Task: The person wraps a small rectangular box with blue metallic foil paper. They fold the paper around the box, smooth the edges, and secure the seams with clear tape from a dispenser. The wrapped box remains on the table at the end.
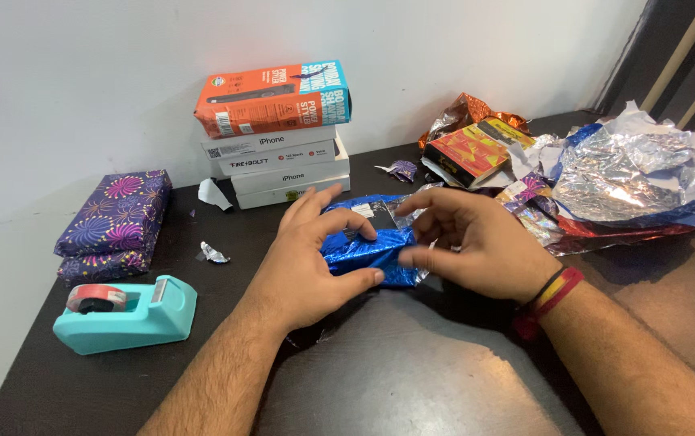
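Mid-frame on my feed, both hands are on a small box half-wrapped in shiny blue foil paper (368,246), sitting on the dark table (380,379). The left hand (311,258) clamps its left end, thumb below, fingers on top. The right hand (477,246) pinches the loose foil at the right end. My worry is that thin foil tearing or springing open, since the turquoise tape dispenser (125,313) sits way off at lower left.

Glossy blue foil wrap (368,246) gleams, crinkled. Silver foil sheet (630,173) is shiny and creased. The table (396,363) is dark and smooth; the tape dispenser (125,313) is matt turquoise plastic.
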